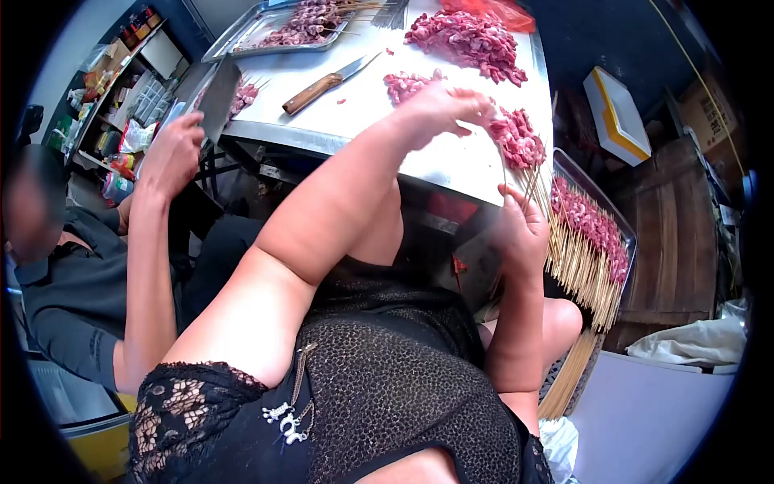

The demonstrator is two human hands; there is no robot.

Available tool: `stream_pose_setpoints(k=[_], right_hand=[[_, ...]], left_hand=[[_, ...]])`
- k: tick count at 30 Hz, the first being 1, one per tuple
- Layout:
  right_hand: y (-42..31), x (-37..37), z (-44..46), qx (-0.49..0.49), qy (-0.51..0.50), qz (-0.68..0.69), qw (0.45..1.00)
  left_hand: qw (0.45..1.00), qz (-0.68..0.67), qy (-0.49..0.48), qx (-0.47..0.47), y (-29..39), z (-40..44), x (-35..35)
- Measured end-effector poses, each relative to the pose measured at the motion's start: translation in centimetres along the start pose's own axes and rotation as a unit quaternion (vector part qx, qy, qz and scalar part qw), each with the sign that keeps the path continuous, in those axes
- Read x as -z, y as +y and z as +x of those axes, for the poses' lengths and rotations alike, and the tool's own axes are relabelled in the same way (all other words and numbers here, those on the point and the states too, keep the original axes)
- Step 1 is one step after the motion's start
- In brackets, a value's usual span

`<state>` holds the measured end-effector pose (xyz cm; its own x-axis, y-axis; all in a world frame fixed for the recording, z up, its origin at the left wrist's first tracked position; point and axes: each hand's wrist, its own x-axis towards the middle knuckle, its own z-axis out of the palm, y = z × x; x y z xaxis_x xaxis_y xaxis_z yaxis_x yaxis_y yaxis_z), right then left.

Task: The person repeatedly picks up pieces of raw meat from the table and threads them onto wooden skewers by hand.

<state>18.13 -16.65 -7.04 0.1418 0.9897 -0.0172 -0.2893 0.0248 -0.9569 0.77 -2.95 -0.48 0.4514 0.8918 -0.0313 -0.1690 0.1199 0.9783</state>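
My left hand (pixel 447 109) is stretched over the white tabletop (pixel 339 125), between a small heap of cut raw meat (pixel 407 85) and a bunch of loaded meat skewers (pixel 518 139). Its thumb hangs apart from the slightly blurred fingers, and I make out nothing held in them. At the table's front right corner, my right hand (pixel 522 226) pinches a thin bamboo skewer (pixel 505 173) that points up toward my left fingers. The loaded skewers lie with their meat on the table and their sticks jutting over the edge, just above my right hand.
A co-worker's hand (pixel 173 153) at left grips a cleaver (pixel 220 98). A wooden-handled knife (pixel 314 91) lies on the table. Behind are a metal tray (pixel 230 47) of skewers and a large meat pile (pixel 468 44). Right of the table, another tray (pixel 631 242) holds many meat skewers.
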Motion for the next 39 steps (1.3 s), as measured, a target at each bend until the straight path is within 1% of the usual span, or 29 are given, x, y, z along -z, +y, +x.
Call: stream_pose_setpoints(k=[1,3,5,6,7,8,9,11,12,13,15,16,17,18,19,20,21,23,24,26,27,30,33,34,35,37,39], right_hand=[[-0.3,0.1,0.1,0.01,-0.007,0.007,1.0],[-0.8,0.1,-0.1,0.01,0.0,0.004,1.0],[-1.0,0.2,-0.1,0.023,0.003,-0.007,1.0],[-1.2,0.2,-0.2,0.025,-0.002,-0.011,1.0],[-1.2,0.3,-0.1,0.025,0.0,-0.007,1.0],[-1.2,0.3,-0.1,0.023,-0.003,-0.001,1.0],[-1.2,0.4,0.0,0.02,-0.006,0.004,1.0],[-1.2,0.4,0.0,0.024,-0.007,0.004,1.0],[-1.3,0.5,0.0,0.029,-0.008,0.004,1.0],[-1.3,0.5,0.1,0.032,-0.007,0.007,0.999],[-1.2,0.6,-0.1,0.026,-0.014,0.01,1.0],[-1.2,0.7,-0.2,0.028,-0.014,0.012,0.999],[-1.2,0.7,-0.2,0.022,-0.014,0.01,1.0],[-1.2,0.7,-0.3,0.015,-0.014,0.009,1.0],[-1.1,0.6,-0.3,0.014,-0.013,0.01,1.0],[-1.0,0.5,-0.3,0.009,-0.017,0.011,1.0],[-1.0,0.5,-0.3,0.005,-0.023,0.012,1.0],[-0.7,0.4,-0.1,0.003,-0.027,0.008,1.0],[-0.4,0.4,-0.1,-0.003,-0.028,0.006,1.0],[-0.1,0.3,0.2,-0.004,-0.027,-0.016,1.0],[0.1,0.3,0.3,-0.008,-0.026,-0.038,0.999],[0.2,0.0,0.1,0.006,-0.03,-0.065,0.997],[0.3,0.1,-0.1,0.011,-0.033,-0.11,0.993],[0.4,0.2,-0.1,0.01,-0.037,-0.134,0.99],[0.4,0.1,-0.2,0.007,-0.036,-0.134,0.99],[0.4,-0.1,-0.2,0.002,-0.013,-0.153,0.988],[0.4,-0.2,-0.3,-0.004,-0.004,-0.148,0.989]], left_hand=[[0.995,0.067,0.051,-0.053,0.7,0.4,1.3],[0.964,0.18,0.182,-0.075,1.7,2.2,5.3],[0.915,0.325,0.23,-0.068,0.5,4.8,10.8],[0.914,0.328,0.229,-0.067,0.9,4.2,10.6],[0.882,0.432,0.181,-0.041,1.6,3.3,9.9],[0.838,0.529,0.132,-0.014,2.0,2.8,9.4],[0.805,0.579,0.131,-0.008,1.6,2.8,9.0],[0.753,0.651,0.091,0.037,0.6,2.4,8.4],[0.758,0.642,0.1,0.055,0.6,2.2,7.9],[0.756,0.645,0.1,0.052,1.1,2.1,7.6],[0.753,0.648,0.072,0.096,2.0,1.5,7.0],[0.764,0.636,0.079,0.071,2.4,1.0,6.9],[0.763,0.638,0.08,0.069,2.3,1.2,7.5],[0.833,0.539,0.121,0.031,1.9,1.7,8.6],[0.889,0.429,0.159,-0.006,2.0,1.9,9.2],[0.942,0.306,0.134,-0.023,2.2,2.1,9.8],[0.969,0.2,0.14,-0.031,2.9,1.7,8.8],[0.984,0.079,0.145,-0.066,3.7,1.6,7.4],[0.984,0.078,0.144,-0.067,3.7,1.7,7.0],[0.992,-0.056,0.09,-0.075,3.6,2.2,6.1],[0.992,-0.056,0.088,-0.075,3.4,2.4,5.5],[0.967,-0.231,0.062,-0.09,2.3,2.2,3.5],[0.969,-0.216,0.064,-0.106,1.0,1.8,2.0],[0.971,-0.206,0.077,-0.095,0.9,1.6,1.5],[0.971,-0.207,0.078,-0.092,0.8,1.4,1.2],[0.978,-0.164,0.099,-0.076,1.1,0.9,0.8],[0.979,-0.159,0.099,-0.076,0.9,1.0,1.1]])
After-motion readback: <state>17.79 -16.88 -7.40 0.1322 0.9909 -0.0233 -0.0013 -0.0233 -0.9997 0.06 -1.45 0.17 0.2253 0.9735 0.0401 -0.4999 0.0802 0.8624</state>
